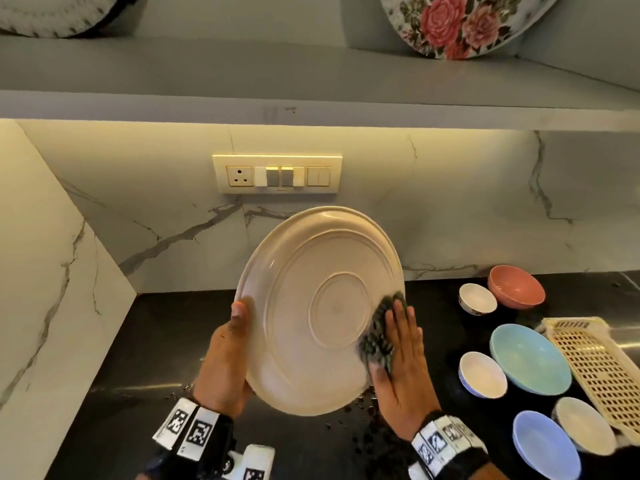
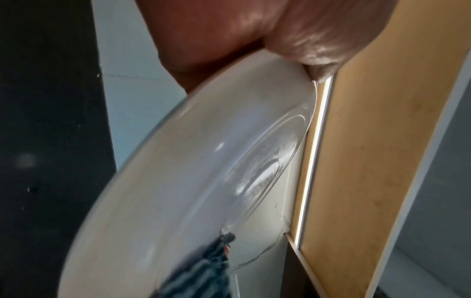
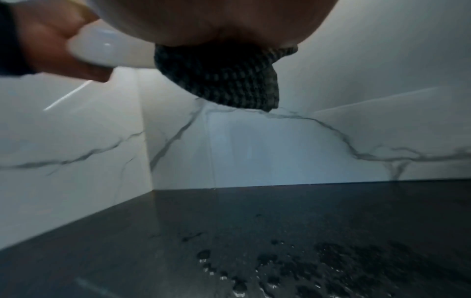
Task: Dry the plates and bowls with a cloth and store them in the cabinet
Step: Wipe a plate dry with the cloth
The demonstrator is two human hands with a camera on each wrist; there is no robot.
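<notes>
The cream plate (image 1: 318,310) is up off the table (image 1: 145,341), tilted, its ringed underside facing the camera. The left hand (image 1: 228,358) grips it at the left rim, thumb laid across the near face and the fingers hidden behind. From the left wrist view that same plate (image 2: 158,181) fills the frame, glossy, with the dark cloth (image 2: 201,268) showing at its lower edge.

Over on the right, the right hand (image 1: 401,362) lies flat, fingers straight and close together, pressing the dark checked cloth (image 1: 379,330) against the plate's lower right side. The right wrist view shows the cloth (image 3: 224,80) bunched under the palm, one corner hanging down, and the plate's rim (image 3: 102,48) held by the other hand (image 3: 40,42).

Below the plate, water drops (image 3: 267,272) are scattered on the dark table.

To the right the bowls sit on the table: a pink bowl (image 1: 516,287), a small white bowl (image 1: 477,299) just beside it, a teal bowl (image 1: 530,358), a white bowl with a blue outside (image 1: 483,375), a blue bowl (image 1: 545,445) and a cream bowl (image 1: 583,424). A cream perforated tray (image 1: 595,368) lies at the far right, its edge over the cream bowl.

Up on the shelf (image 1: 311,77) a rose-patterned plate (image 1: 460,22) leans.
</notes>
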